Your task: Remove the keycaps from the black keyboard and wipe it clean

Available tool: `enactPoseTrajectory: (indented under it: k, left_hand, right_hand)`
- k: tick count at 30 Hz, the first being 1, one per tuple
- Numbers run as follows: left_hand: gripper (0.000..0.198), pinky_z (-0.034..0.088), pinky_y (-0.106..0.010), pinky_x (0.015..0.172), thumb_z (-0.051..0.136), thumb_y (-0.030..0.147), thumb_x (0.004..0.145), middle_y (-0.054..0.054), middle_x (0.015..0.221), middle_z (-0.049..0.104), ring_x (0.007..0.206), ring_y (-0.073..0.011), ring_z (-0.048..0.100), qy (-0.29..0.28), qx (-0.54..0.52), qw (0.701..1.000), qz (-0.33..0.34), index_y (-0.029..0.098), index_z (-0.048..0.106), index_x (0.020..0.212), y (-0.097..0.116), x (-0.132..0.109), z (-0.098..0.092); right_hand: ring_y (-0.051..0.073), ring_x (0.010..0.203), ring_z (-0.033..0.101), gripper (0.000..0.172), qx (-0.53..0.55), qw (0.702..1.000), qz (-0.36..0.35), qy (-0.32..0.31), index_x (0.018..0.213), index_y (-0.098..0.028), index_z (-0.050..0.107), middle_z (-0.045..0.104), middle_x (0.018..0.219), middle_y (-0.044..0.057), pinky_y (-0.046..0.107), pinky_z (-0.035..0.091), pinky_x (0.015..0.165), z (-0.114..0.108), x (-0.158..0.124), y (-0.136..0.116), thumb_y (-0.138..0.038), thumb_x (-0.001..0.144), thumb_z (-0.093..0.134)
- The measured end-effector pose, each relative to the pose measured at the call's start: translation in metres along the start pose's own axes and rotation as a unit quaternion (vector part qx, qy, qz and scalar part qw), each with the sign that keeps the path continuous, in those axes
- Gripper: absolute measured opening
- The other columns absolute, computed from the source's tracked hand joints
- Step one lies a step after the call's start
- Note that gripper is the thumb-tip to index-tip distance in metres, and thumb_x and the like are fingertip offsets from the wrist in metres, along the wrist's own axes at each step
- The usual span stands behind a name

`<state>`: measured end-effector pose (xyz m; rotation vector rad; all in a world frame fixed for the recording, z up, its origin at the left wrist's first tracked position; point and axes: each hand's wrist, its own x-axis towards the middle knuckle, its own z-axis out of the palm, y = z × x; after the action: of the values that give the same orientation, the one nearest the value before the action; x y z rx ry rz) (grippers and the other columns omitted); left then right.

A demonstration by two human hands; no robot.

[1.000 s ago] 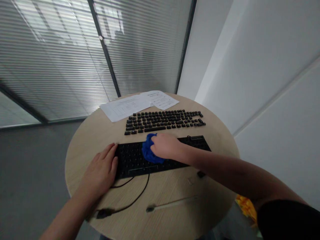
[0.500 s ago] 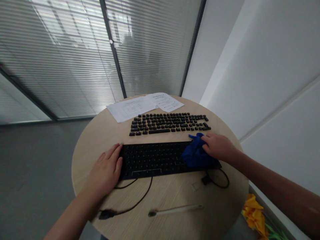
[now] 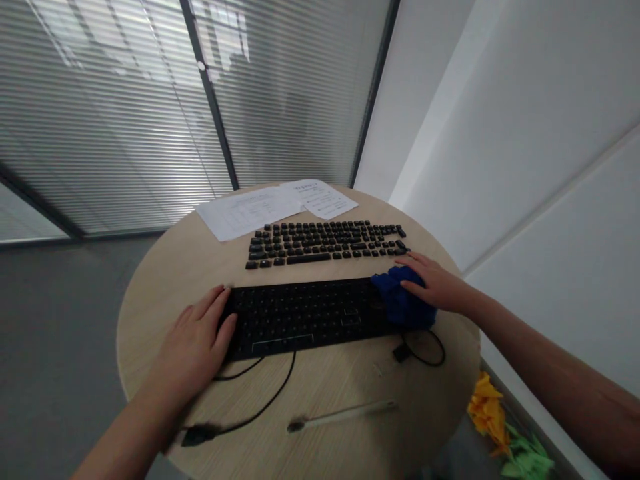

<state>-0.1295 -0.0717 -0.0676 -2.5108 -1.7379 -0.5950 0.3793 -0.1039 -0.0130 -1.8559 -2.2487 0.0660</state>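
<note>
A black keyboard (image 3: 295, 313) with its keycaps off lies across the round table. At its left end my left hand (image 3: 195, 340) holds the edge, fingertips by the far corner and thumb on the near side. Over the right end, a crumpled blue cloth (image 3: 405, 300) is pressed down under my right hand (image 3: 433, 283); its thumb lies on the cloth and its other fingers reach past the cloth's far side. Loose black keycaps (image 3: 325, 241) are laid out in rows just beyond the keyboard.
Printed papers (image 3: 250, 208) lie at the back of the wooden table (image 3: 165, 287). Nearer me are a white-handled brush (image 3: 345, 413), a black cable with a plug (image 3: 200, 433), and a looped cable end (image 3: 400, 352). Orange and green items (image 3: 487, 410) are beside the table, lower right.
My right hand and the blue cloth have shifted towards the keyboard's far right end, and the fingers are stretched out more. My left hand stays at the left end. The view has shifted slightly.
</note>
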Motion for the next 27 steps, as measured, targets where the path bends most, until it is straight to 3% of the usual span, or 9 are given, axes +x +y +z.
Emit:
enactPoseTrajectory:
  k: [2, 4, 8, 13, 17, 19, 22, 24, 27]
  left_hand:
    - [0.071, 0.042, -0.056, 0.118, 0.026, 0.054, 0.103, -0.02, 0.154, 0.052, 0.136, -0.038, 0.055, -0.008, 0.0, 1.0, 0.001, 0.007, 0.051, 0.149, 0.002, -0.001, -0.002]
    - [0.073, 0.042, -0.057, 0.118, 0.028, 0.057, 0.103, -0.021, 0.155, 0.051, 0.137, -0.0391, 0.054, -0.019, 0.003, 1.0, 0.007, 0.006, 0.049, 0.151, 0.002, -0.001, -0.005]
    - [0.081, 0.04, -0.058, 0.118, 0.04, 0.069, 0.097, -0.02, 0.158, 0.046, 0.139, -0.0407, 0.05, -0.06, -0.006, 0.996, 0.064, 0.012, 0.046, 0.154, -0.008, 0.0, -0.015]
    - [0.099, 0.032, -0.06, 0.123, 0.055, 0.079, 0.087, -0.021, 0.169, 0.028, 0.153, -0.0436, 0.031, -0.108, -0.044, 0.979, 0.167, 0.016, 0.034, 0.16, -0.022, 0.002, -0.023]
    - [0.108, 0.029, -0.063, 0.123, 0.061, 0.081, 0.082, -0.02, 0.168, 0.03, 0.154, -0.044, 0.028, -0.129, -0.059, 0.972, 0.188, 0.018, 0.028, 0.163, -0.022, 0.003, -0.023]
    - [0.109, 0.029, -0.063, 0.123, 0.062, 0.081, 0.081, -0.02, 0.168, 0.031, 0.154, -0.0439, 0.028, -0.134, -0.063, 0.971, 0.189, 0.018, 0.028, 0.163, -0.021, 0.003, -0.023]
    - [0.113, 0.028, -0.063, 0.123, 0.064, 0.081, 0.079, -0.021, 0.167, 0.032, 0.154, -0.044, 0.028, -0.136, -0.064, 0.971, 0.186, 0.015, 0.028, 0.163, -0.02, 0.004, -0.024]
    - [0.116, 0.028, -0.063, 0.123, 0.065, 0.081, 0.078, -0.022, 0.167, 0.033, 0.154, -0.0438, 0.028, -0.135, -0.07, 0.972, 0.182, 0.015, 0.026, 0.164, -0.019, 0.003, -0.025]
    - [0.119, 0.029, -0.062, 0.123, 0.064, 0.082, 0.078, -0.023, 0.166, 0.032, 0.154, -0.0433, 0.028, -0.137, -0.072, 0.972, 0.176, 0.012, 0.022, 0.164, -0.019, 0.003, -0.024]
  right_hand:
    - [0.04, 0.15, 0.04, 0.068, 0.014, 0.998, -0.054, -0.021, 0.152, -0.022, 0.051, 0.041, 0.163, 0.02, 0.059, 0.039, 0.117, 0.016, -0.009, 0.003, -0.055, 0.092, 0.061]
    - [0.04, 0.15, 0.039, 0.074, 0.027, 0.996, -0.084, -0.031, 0.154, -0.025, 0.049, 0.038, 0.164, 0.019, 0.06, 0.039, 0.118, 0.027, -0.018, 0.009, -0.057, 0.089, 0.066]
    - [0.036, 0.133, 0.057, 0.051, 0.036, 0.994, -0.102, 0.005, 0.141, -0.024, 0.063, 0.056, 0.146, 0.018, 0.058, 0.046, 0.112, 0.037, -0.023, 0.019, -0.047, 0.096, 0.06]
    - [0.034, 0.108, 0.067, 0.034, -0.008, 0.989, -0.121, 0.083, 0.113, -0.021, 0.077, 0.071, 0.115, 0.018, 0.054, 0.055, 0.097, 0.04, -0.016, 0.013, -0.04, 0.099, 0.054]
    - [0.029, 0.093, 0.068, 0.03, -0.053, 0.988, -0.138, 0.044, 0.106, -0.018, 0.077, 0.073, 0.101, 0.015, 0.046, 0.057, 0.087, 0.017, -0.007, -0.01, -0.033, 0.099, 0.052]
    - [0.029, 0.096, 0.068, 0.029, -0.072, 0.986, -0.144, 0.044, 0.105, -0.019, 0.077, 0.073, 0.102, 0.014, 0.045, 0.055, 0.09, 0.001, 0.003, -0.036, -0.031, 0.097, 0.053]
    - [0.028, 0.101, 0.065, 0.03, -0.028, 0.983, -0.159, 0.089, 0.11, -0.02, 0.079, 0.072, 0.109, 0.013, 0.044, 0.053, 0.092, -0.015, 0.028, -0.1, -0.031, 0.097, 0.054]
    - [0.027, 0.102, 0.064, 0.03, 0.033, 0.973, -0.204, 0.108, 0.115, -0.023, 0.078, 0.07, 0.113, 0.012, 0.043, 0.052, 0.092, -0.011, 0.046, -0.155, -0.026, 0.096, 0.055]
    - [0.025, 0.107, 0.06, 0.031, 0.087, 0.947, -0.303, 0.06, 0.12, -0.022, 0.075, 0.067, 0.123, 0.013, 0.042, 0.049, 0.096, 0.016, 0.067, -0.233, -0.02, 0.098, 0.054]
